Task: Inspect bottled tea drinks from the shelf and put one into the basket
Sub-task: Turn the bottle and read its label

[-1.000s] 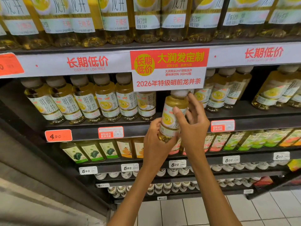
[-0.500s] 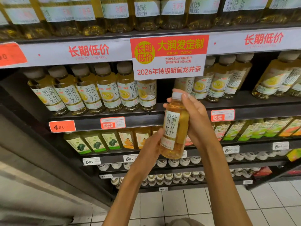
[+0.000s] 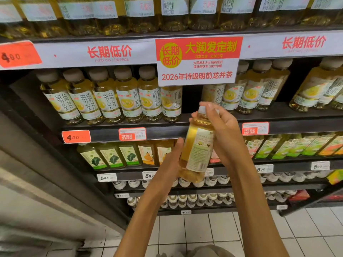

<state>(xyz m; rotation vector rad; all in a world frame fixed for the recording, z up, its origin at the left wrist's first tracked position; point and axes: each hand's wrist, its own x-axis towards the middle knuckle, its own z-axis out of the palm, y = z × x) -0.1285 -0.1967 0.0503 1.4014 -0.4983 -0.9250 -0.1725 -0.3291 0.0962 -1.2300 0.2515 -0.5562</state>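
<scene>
Both hands hold one tea bottle point(image 3: 197, 145) up in front of the shelf point(image 3: 167, 131), just below the red-and-white promo sign point(image 3: 197, 61). Right hand point(image 3: 225, 134) wraps the bottle's upper half, fingers point(image 3: 209, 108) curled round the neck beside the white cap. Left hand point(image 3: 171, 162) cups the base, thumb lying along the bottle's side. Bottle slightly tilted, back label with small print facing the camera. Behind it, a gap in the row of matching shelf bottles point(image 3: 128, 101). Orange price tag point(image 3: 76, 136) on the shelf edge, left of the bottle.
</scene>
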